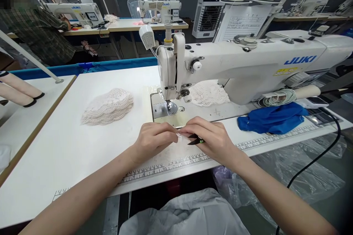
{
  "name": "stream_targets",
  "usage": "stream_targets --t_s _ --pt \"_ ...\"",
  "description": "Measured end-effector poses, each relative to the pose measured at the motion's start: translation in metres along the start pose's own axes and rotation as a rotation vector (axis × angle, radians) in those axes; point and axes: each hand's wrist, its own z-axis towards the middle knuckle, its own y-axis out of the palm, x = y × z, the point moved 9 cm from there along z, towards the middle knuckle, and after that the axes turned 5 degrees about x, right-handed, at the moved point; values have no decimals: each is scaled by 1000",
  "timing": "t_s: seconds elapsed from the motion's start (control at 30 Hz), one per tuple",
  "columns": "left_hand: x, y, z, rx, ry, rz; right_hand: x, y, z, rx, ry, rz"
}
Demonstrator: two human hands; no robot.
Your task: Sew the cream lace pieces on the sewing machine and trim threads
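My left hand [154,140] is closed in a pinch on a small piece of white lace [180,138], most of it hidden by the fingers. Tucked in my right hand [213,138] is a pair of black thread snips [194,141], blades pointing left, while its thumb and forefinger meet the left fingertips at the lace. Both hands are just in front of the needle plate [158,111] of a white sewing machine [209,60]. A stack of lace pieces [109,105] lies to the left, and more lace [210,93] rests behind the needle, under the machine arm.
A blue cloth [273,118] and a coil of pale cord [280,98] lie at the right. A printed ruler [154,172] runs along the table's front edge. Thread cones [20,89] lie at the far left. Beyond, a person in a checked shirt [35,33] sits at another machine.
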Motion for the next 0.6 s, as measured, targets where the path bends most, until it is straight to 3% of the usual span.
stream_targets --t_s 0.27,0.6 --pt "0 -2 1 20 -3 4 -6 -3 -2 69 -31 -22" --pt "1 5 -6 -25 40 87 -14 -3 5 -55 -83 -160"
